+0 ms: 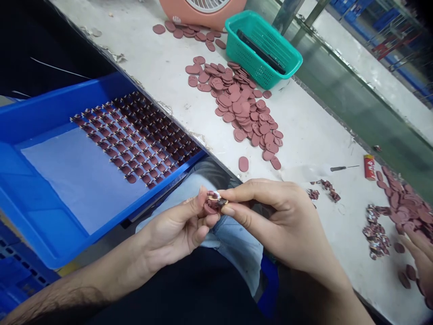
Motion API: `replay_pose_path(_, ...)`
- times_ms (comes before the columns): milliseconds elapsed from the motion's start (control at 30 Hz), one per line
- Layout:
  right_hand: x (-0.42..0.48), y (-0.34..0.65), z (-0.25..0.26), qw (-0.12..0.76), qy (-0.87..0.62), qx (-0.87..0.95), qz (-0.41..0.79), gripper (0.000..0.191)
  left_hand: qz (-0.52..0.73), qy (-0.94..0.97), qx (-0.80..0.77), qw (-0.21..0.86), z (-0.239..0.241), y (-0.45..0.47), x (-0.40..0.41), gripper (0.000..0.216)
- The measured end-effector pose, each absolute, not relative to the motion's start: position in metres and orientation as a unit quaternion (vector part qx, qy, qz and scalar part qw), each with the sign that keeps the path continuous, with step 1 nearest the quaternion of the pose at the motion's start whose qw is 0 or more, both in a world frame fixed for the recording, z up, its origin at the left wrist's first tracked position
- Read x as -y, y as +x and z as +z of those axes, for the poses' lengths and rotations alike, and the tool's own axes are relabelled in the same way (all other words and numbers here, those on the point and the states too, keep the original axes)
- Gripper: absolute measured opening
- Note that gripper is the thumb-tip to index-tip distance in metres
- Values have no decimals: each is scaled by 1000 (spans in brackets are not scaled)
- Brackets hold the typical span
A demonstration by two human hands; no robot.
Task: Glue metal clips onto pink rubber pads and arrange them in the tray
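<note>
My left hand and my right hand meet over my lap, both pinching one small reddish-brown oval piece with a patterned sticker on it. The thumb and fingers of each hand are closed on it. A heap of plain reddish-brown ovals lies on the white table beyond my hands. To my left, a blue tray holds several neat rows of finished pieces.
A green basket with a dark tool stands at the back, beside a pink fan base. Another person's hand rests at the right edge among more ovals and patterned bits. A small red tube lies nearby.
</note>
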State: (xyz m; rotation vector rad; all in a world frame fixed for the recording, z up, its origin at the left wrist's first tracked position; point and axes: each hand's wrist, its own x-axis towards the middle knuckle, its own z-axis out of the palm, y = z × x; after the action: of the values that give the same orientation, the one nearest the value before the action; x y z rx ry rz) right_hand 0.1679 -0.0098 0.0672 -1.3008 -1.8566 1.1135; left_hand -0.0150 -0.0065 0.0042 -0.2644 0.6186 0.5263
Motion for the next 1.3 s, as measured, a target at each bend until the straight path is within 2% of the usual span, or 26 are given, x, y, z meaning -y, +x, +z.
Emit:
replay_pose_path(200, 8, 168, 65, 305, -489, 694, 431, 17, 256, -136, -294, 911, 5, -14, 5, 69)
replay_pose_path(800, 9, 166, 61, 322, -488, 698, 414, 15, 266, -152, -336, 891, 4, -12, 3, 64)
replay_pose_path(1033, 10, 167, 61, 310, -483, 702, 422, 16, 268, -143, -307, 902, 1, -16, 7, 64)
replay_pose_path(1100, 12, 167, 61, 309, -480, 704, 422, 17, 266, -129, -279, 914, -1, -18, 8, 57)
replay_pose_path(1233, 16, 167, 63, 314, -463, 720, 410, 24, 269, -78, -222, 934, -5, -22, 12, 17)
replay_pose_path(1300, 17, 169, 62, 322, -456, 726, 401, 35, 271, -59, -228, 933, -6, -23, 13, 26)
